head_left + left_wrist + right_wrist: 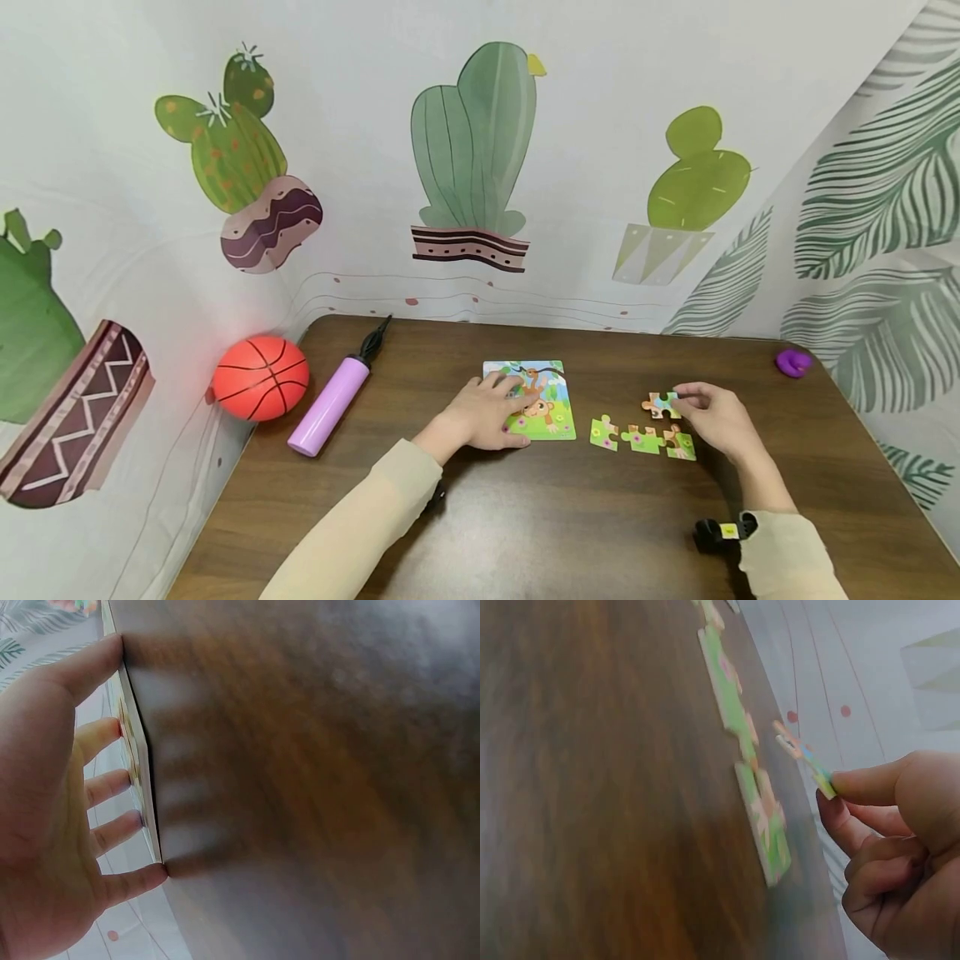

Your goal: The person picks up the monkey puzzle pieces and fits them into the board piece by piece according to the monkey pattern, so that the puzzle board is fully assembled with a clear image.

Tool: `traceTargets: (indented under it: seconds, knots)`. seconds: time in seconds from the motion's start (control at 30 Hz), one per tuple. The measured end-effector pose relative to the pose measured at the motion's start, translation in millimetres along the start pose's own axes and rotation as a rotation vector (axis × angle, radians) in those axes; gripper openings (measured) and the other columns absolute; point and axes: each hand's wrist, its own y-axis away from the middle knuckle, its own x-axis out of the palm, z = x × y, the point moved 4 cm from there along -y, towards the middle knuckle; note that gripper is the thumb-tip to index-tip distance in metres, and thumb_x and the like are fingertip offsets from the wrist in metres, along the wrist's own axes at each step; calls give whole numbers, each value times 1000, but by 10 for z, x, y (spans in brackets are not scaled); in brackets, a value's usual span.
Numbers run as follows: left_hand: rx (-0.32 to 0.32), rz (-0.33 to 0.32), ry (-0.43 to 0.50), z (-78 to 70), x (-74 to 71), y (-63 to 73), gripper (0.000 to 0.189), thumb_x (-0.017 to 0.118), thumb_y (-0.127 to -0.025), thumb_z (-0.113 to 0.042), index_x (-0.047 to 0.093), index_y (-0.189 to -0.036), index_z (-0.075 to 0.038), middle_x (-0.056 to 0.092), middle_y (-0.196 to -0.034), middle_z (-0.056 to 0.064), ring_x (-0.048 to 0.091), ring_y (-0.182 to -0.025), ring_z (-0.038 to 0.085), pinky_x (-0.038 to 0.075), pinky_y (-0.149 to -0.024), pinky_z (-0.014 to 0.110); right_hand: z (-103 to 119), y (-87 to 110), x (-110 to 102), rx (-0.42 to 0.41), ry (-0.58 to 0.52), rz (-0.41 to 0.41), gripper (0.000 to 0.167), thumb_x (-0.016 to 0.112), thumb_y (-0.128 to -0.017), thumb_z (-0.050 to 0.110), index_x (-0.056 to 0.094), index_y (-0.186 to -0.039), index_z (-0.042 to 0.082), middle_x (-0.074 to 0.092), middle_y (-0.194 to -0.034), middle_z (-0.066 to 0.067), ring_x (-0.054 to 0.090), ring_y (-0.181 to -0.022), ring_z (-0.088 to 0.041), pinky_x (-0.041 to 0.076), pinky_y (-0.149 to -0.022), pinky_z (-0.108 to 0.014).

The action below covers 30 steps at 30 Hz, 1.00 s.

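Observation:
My left hand rests with spread fingers on a square picture board printed with monkeys and greenery. In the left wrist view, the fingertips touch the board's face and edge. My right hand pinches a jigsaw puzzle piece between thumb and fingers, above the table. Just below it lie a green corner piece and a green edge piece, which appear joined. To their left, another green puzzle piece lies slightly apart.
On the brown table, a purple hand pump lies at the left beside an orange-red basketball. A small purple object sits at the far right corner. Behind stands a cactus-printed wall.

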Motion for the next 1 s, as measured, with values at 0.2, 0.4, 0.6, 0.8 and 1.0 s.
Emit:
traceTargets:
  seconds: [0.2, 0.4, 0.6, 0.8, 1.0]
  knots:
    - [6, -4, -6, 4, 3, -2, 80, 51, -95, -76, 32, -164, -40, 28, -167, 0, 28, -150, 28, 35, -115, 56, 194, -74, 109, -17, -77, -23, 36, 64, -104, 26, 68, -128, -2, 72, -109, -19, 65, -89, -24, 53, -66, -33]
    - [22, -13, 0, 23, -8, 0, 80, 52, -94, -76, 33, -163, -39, 31, -166, -1, 31, -149, 26, 37, -113, 55, 401, -152, 287, -14, -137, 22, 35, 63, -105, 25, 67, -130, 0, 70, -113, -19, 62, -87, -26, 50, -64, -34]
    - [33, -18, 8, 39, -9, 7, 81, 53, -94, -76, 33, -163, -39, 32, -165, -2, 31, -148, 25, 38, -112, 55, 582, -244, 538, -32, -182, 60, 30, 65, -104, 22, 70, -124, 1, 71, -109, -16, 62, -82, -25, 49, -61, -33]
    - [39, -27, 10, 47, 10, 4, 81, 53, -95, -75, 34, -163, -37, 31, -166, -2, 31, -149, 25, 37, -113, 55, 764, -296, 778, -35, -217, 108, 28, 65, -103, 21, 70, -124, 2, 72, -111, -16, 63, -79, -19, 50, -63, -34]
    - [40, -26, 23, 50, 23, 1, 80, 55, -95, -73, 35, -163, -36, 32, -166, -2, 30, -149, 25, 36, -114, 56, 914, -339, 976, -29, -279, 138, 27, 66, -102, 18, 70, -123, 0, 72, -109, -17, 57, -64, -15, 47, -54, -31]
